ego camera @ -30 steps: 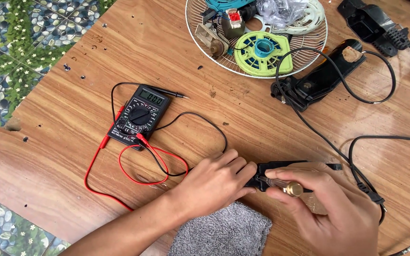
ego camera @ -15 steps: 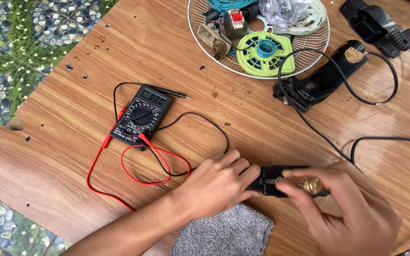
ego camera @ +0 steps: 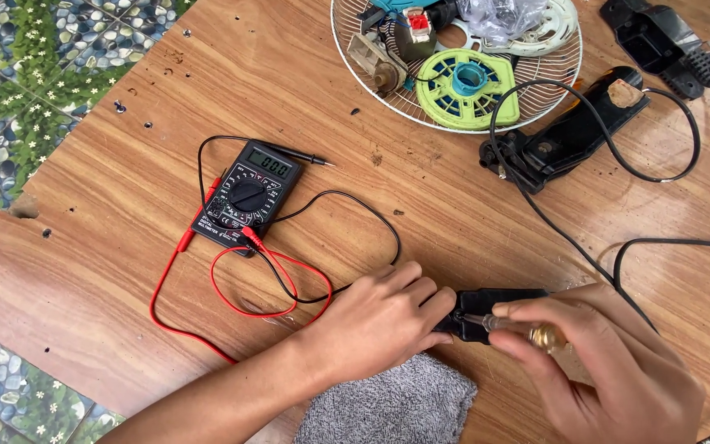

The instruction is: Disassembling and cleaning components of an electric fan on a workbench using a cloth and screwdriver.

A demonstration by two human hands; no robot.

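Left hand (ego camera: 384, 316) clamps a black part (ego camera: 495, 308) at lower centre; right hand (ego camera: 610, 362) pinches a screwdriver (ego camera: 519, 327) against it. Bare table (ego camera: 108, 271) lies left, past the black meter (ego camera: 244, 197). Upper right, a wire guard (ego camera: 355, 62) holds a green reel (ego camera: 466, 86).

On the table (ego camera: 125, 247), the meter (ego camera: 245, 197) lies left of middle, its leads (ego camera: 232, 304) looping on the near side toward the hands. Near the front edge the left hand (ego camera: 380, 321) rests just left of a plug (ego camera: 495, 308); the right hand (ego camera: 610, 362), just right of it, holds a screwdriver (ego camera: 519, 327) against the plug. A cloth (ego camera: 388, 403) lies nearest, under the left wrist. Far off, a fan grille (ego camera: 454, 57) holds loose parts. A bracket (ego camera: 569, 131) lies right of the grille, a cord (ego camera: 659, 238) running from it to the right edge.
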